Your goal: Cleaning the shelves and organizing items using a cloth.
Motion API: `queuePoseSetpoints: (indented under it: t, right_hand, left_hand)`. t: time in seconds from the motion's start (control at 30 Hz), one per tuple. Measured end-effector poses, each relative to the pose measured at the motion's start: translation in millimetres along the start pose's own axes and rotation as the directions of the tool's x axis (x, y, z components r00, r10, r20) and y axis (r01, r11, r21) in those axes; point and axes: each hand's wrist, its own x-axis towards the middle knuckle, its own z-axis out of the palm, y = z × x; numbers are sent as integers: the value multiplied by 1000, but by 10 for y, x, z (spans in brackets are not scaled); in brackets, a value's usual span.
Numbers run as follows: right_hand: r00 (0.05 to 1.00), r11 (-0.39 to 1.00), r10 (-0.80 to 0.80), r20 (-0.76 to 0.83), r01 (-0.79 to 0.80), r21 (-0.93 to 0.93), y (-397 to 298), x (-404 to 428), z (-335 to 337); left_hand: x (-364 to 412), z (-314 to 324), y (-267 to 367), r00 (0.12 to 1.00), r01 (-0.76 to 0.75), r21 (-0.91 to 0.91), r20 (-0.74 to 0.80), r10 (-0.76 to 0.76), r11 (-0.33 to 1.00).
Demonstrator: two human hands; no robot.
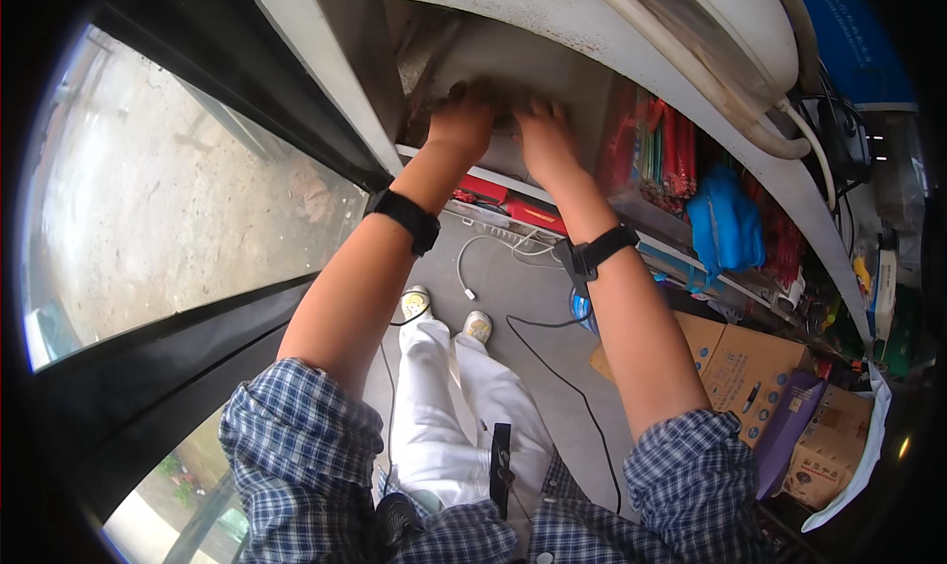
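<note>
Both my arms reach forward into a shadowed shelf compartment under a white shelf edge. At the left, my left hand has its fingers bent over something dark that I cannot make out. Close beside it, my right hand rests with its fingers spread and curled downward. Blur and shadow hide the fingertips of both hands, so a grip cannot be confirmed. Right of my right hand stand red and green packaged items in clear plastic. A bright blue cloth or bag hangs beside them.
Below the compartment, a lower shelf holds red boxes. White cables and a black cable lie on the grey floor. Cardboard boxes stand at the right. A black-framed glass door is at the left. A thick hose runs above.
</note>
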Motion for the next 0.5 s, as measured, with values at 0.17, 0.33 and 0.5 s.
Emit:
queuePoseSetpoints:
  t: [0.17, 0.33, 0.5]
  right_hand:
    - [994, 987, 60, 95, -45, -156, -53, 453, -23]
    - [961, 927, -22, -277, -84, -367, 782, 741, 599]
    - [988, 989, 39, -147, -59, -135, 425, 1147, 518]
  left_hand:
    - [356, 149, -201, 998, -34, 197, -49, 44, 980]
    - [748, 80, 60, 988, -155, 130, 19, 154, 979]
    - [757, 390, -510, 930, -160, 290, -275, 243, 944]
